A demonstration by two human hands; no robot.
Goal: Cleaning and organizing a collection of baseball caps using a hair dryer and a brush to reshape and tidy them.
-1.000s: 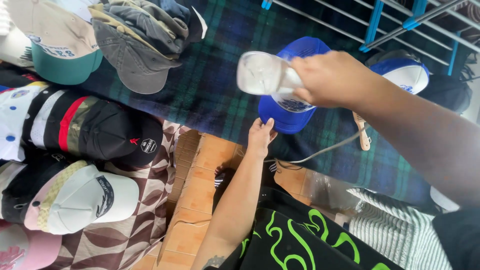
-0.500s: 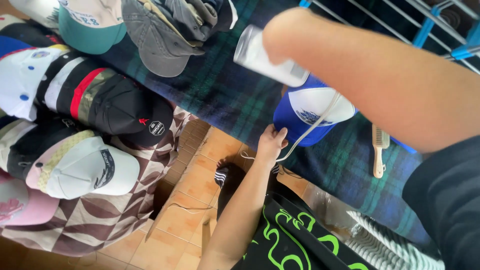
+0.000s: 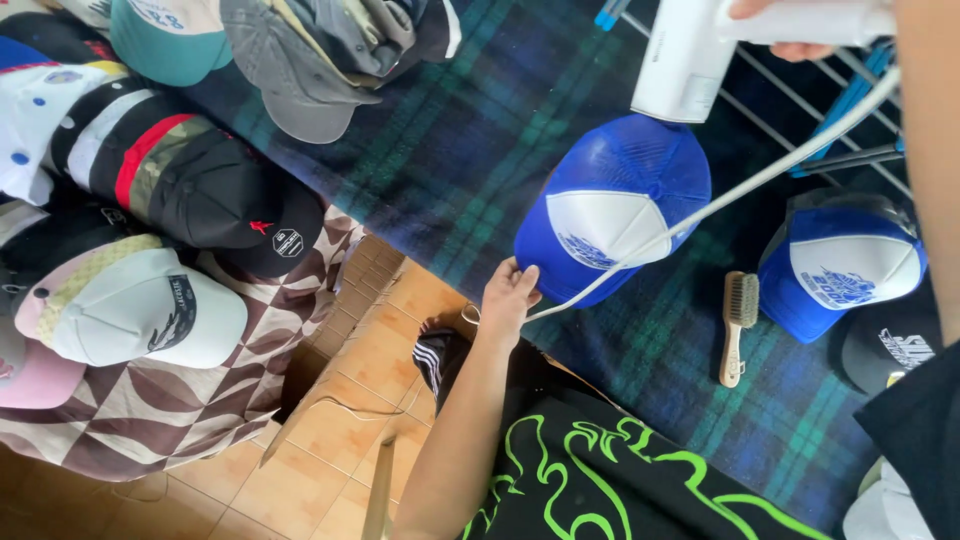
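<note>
At the centre of the head view, the left hand (image 3: 508,295) reaches up from the bottom edge and pinches the brim of a blue and white cap (image 3: 612,205) — fingers curled over its lower edge. The cap lies on a dark green and blue plaid cloth (image 3: 450,140), crown toward the upper right. In the upper right corner, the right hand (image 3: 800,25) is closed around the handle of a white handheld steamer (image 3: 690,60), though most of the hand is cut off by the frame, so the fingers' exact hold is hard to make out. The steamer's head hangs just above the cap, and its white cord (image 3: 720,195) runs diagonally across the cap's front panel toward the left hand. Right of centre lies a wooden brush (image 3: 738,325), and beside it a second blue and white cap (image 3: 845,270). Along the left edge — upper to lower left — more caps are piled, a black one with a red stripe (image 3: 180,180) and a white one (image 3: 150,320) among them.
</note>
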